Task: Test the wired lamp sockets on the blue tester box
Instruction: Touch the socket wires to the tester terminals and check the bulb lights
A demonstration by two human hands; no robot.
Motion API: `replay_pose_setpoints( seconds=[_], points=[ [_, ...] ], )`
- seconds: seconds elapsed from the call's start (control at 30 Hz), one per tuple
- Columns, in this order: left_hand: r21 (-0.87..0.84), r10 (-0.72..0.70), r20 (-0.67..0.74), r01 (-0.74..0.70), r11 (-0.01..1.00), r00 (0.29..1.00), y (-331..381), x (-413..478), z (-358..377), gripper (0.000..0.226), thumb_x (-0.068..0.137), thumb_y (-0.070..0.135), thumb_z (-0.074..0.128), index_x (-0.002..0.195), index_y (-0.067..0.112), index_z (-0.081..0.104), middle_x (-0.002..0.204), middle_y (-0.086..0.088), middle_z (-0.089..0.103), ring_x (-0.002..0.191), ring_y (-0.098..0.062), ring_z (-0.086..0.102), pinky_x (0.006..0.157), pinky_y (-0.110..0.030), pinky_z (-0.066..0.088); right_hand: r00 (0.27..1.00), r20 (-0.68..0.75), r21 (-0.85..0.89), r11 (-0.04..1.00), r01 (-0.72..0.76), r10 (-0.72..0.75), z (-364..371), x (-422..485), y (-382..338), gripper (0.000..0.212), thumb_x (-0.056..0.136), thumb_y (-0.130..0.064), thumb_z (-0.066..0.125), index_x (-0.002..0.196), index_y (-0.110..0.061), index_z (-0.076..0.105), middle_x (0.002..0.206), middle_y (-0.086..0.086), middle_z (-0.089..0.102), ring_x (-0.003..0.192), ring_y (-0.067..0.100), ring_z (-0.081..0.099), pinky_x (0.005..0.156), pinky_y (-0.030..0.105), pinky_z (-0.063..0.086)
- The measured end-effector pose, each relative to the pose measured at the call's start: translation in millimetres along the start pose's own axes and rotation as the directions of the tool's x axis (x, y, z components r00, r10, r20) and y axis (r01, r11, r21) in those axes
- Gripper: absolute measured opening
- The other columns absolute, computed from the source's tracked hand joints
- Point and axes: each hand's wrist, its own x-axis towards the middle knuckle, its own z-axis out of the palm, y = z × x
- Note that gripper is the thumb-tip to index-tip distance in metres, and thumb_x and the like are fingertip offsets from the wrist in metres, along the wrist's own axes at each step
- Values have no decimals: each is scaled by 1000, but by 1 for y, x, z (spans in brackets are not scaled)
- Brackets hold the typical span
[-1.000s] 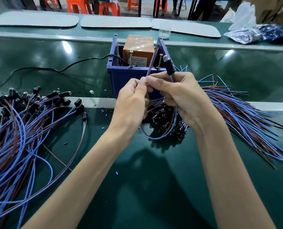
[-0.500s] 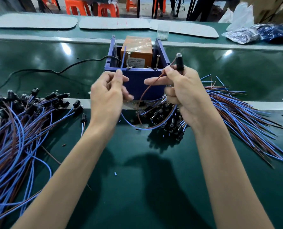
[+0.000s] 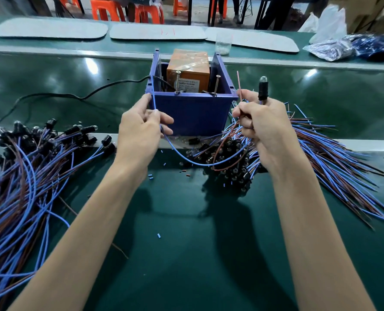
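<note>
The blue tester box stands at the middle of the green bench, with an orange block inside and two upright screws at its front rim. My left hand pinches a blue wire just left of the box, its tip pointing up. My right hand grips a black lamp socket with a clear bulb on top, and pinches that socket's brown wire, right of the box. Both wires loop down between my hands.
A heap of wired sockets lies on the left, another heap under my right hand with wires fanning right. A black cable runs from the box leftward. Plastic bags sit far right, grey mats at the back.
My hands have drawn apart to either side of the box, spreading the two wires. The left hand has moved left with the blue wire, the right hand right with socket and brown wire.
</note>
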Motion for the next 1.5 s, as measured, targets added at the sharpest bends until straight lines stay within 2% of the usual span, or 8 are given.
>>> replay_pose_setpoints(
  seconds=[0.07, 0.1, 0.23, 0.33, 0.5, 0.8, 1.0, 1.5],
  points=[
    [0, 6, 14, -6, 1000, 1000, -2, 0, -1, 32, 99, 4, 41, 127, 18, 49, 64, 12, 68, 47, 1, 57, 50, -9, 42, 1000, -2, -4, 1000, -1, 1, -2, 1, 1, 30, 94, 2, 42, 112, -17, 56, 53, -7, 55, 40, 2, 30, 38, 12, 23],
    [-4, 4, 21, -4, 1000, 1000, -3, -1, -1, 31, 100, 5, 43, 129, 13, 47, 67, 12, 70, 48, 0, 59, 50, -10, 42, 1000, -4, -6, 1000, -1, 1, -2, 1, 1, 31, 94, 2, 42, 113, -17, 56, 53, -7, 55, 39, 2, 30, 38, 12, 23],
    [-33, -8, 25, 9, 999, 1000, -1, -5, 1, 19, 98, 6, 50, 114, 11, 57, 77, 8, 72, 54, -6, 67, 51, -10, 45, 1000, -3, -45, 999, 4, -4, -2, 4, 3, 34, 93, 2, 41, 118, -13, 60, 57, -5, 52, 36, 2, 30, 36, 11, 22],
    [-64, -24, -1, 24, 998, 1000, 0, -7, 0, 17, 96, 7, 55, 102, 19, 64, 79, 6, 73, 59, -9, 70, 53, -11, 46, 1000, -1, -74, 997, -6, 6, -2, 5, 5, 30, 93, 2, 42, 106, -14, 64, 53, -8, 51, 35, 2, 29, 36, 11, 22],
    [-78, -67, -24, 65, 995, 997, -1, -6, 0, 17, 96, 7, 55, 106, 16, 65, 81, 4, 73, 58, -9, 69, 54, -10, 46, 999, 26, -158, 987, -17, 21, 0, 3, 7, 30, 92, -1, 43, 91, -20, 66, 49, -12, 51, 36, 2, 32, 37, 10, 25],
    [-45, -91, 7, 91, 995, 996, 0, -6, -1, 21, 96, 7, 54, 110, 16, 66, 79, 6, 72, 54, -6, 66, 53, -10, 45, 999, 51, -172, 985, -8, 17, 1, 1, 6, 32, 92, 0, 42, 94, -19, 68, 58, -5, 46, 35, 3, 28, 37, 12, 23],
    [-3, -119, -9, 119, 993, 993, 2, -6, -3, 24, 93, 4, 53, 102, 19, 69, 70, 11, 73, 51, -6, 65, 52, -11, 46, 999, 51, -180, 984, 5, 4, 2, 1, 6, 32, 94, -2, 42, 94, -20, 68, 56, -6, 44, 34, 3, 28, 37, 12, 22],
    [52, -116, 35, 114, 992, 993, 9, -8, -4, 27, 90, 1, 52, 94, 21, 70, 70, 11, 73, 51, -6, 65, 52, -12, 46, 999, 50, -215, 977, 15, -4, 1, 1, 4, 32, 95, -4, 41, 92, -20, 69, 54, -8, 41, 34, 4, 29, 36, 11, 21]
  ],
)
